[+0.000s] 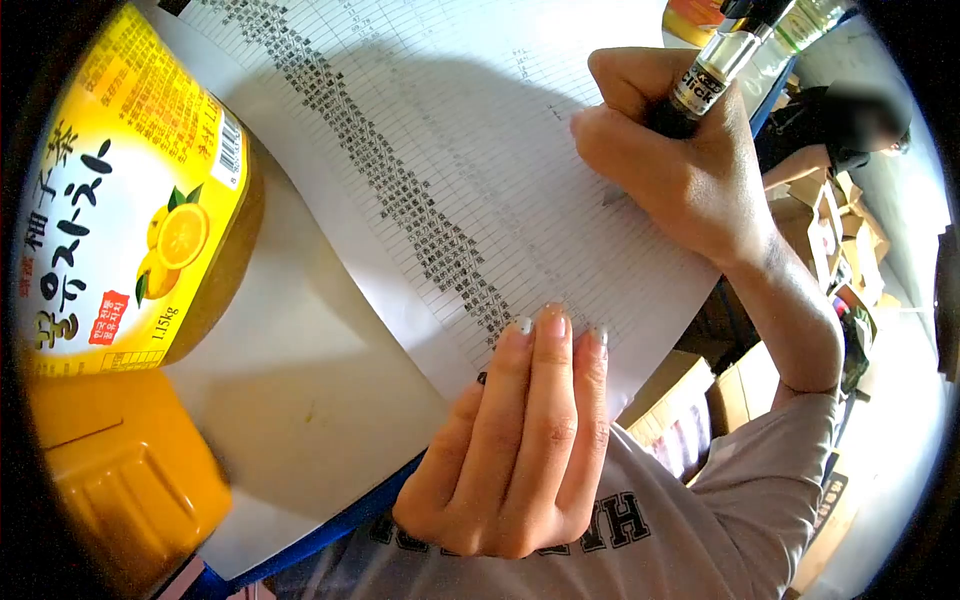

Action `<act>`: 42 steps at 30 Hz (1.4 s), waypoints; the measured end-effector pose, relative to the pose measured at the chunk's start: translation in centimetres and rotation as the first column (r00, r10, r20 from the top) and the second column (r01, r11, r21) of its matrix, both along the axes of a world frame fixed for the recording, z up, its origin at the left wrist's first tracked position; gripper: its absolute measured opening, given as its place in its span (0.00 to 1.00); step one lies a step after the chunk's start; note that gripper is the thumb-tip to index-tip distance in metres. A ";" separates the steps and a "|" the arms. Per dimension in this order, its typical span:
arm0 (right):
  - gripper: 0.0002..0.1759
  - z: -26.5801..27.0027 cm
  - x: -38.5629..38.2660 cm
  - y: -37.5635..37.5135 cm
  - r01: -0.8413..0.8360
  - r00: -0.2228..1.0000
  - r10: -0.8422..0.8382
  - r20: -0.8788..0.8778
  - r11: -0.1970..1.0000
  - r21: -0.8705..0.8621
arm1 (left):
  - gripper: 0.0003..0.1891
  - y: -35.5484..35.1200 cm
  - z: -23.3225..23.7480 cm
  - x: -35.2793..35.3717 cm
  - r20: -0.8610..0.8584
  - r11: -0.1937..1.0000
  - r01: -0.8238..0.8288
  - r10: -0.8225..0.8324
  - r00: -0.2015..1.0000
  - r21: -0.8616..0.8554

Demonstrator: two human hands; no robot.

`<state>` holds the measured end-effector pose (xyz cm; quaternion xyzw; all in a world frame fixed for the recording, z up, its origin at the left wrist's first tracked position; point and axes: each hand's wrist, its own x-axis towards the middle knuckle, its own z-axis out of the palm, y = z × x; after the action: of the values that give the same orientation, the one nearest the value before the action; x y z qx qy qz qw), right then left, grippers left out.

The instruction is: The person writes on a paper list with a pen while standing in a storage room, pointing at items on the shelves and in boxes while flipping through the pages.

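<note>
A printed paper sheet (450, 130) with ruled rows and a slanting dark band of small text lies on the white table. My left hand (520, 440) rests on the sheet's near edge, its fingers stretched out flat and nothing held. Farther up and to the right, my right hand (670, 160) is closed around a pen (705, 85) with a clear barrel and a label reading "click". The pen leans up and to the right; its writing tip is hidden by my hand.
A large citron tea jar (130, 200) with a yellow label and orange lid (130, 470) lies at the left on the white table (290, 420). At upper right are an orange container (690, 20), a person in dark clothing (800, 130) and cardboard boxes (830, 220).
</note>
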<state>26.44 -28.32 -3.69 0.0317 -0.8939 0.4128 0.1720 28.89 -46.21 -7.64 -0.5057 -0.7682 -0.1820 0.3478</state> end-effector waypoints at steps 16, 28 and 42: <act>0.18 0.3 -0.1 1.5 -0.023 1.000 0.023 -0.003 0.999 0.042 | 0.07 -0.2 1.5 0.1 0.078 0.996 0.009 -0.002 0.997 -0.091; 0.18 1.6 -0.2 0.0 0.031 0.999 -0.029 -0.021 0.992 0.124 | 0.06 -0.2 1.8 -0.4 0.011 0.999 -0.008 0.008 1.000 -0.038; 0.08 2.0 0.0 -0.6 0.126 0.966 -0.087 -0.242 0.980 0.151 | 0.07 0.4 1.0 0.0 0.046 0.997 0.015 -0.012 0.999 -0.072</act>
<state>26.39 -28.95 -1.67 0.0459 -0.8990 0.3206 0.2949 28.92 -45.79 -6.61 -0.5188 -0.7786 -0.1678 0.3106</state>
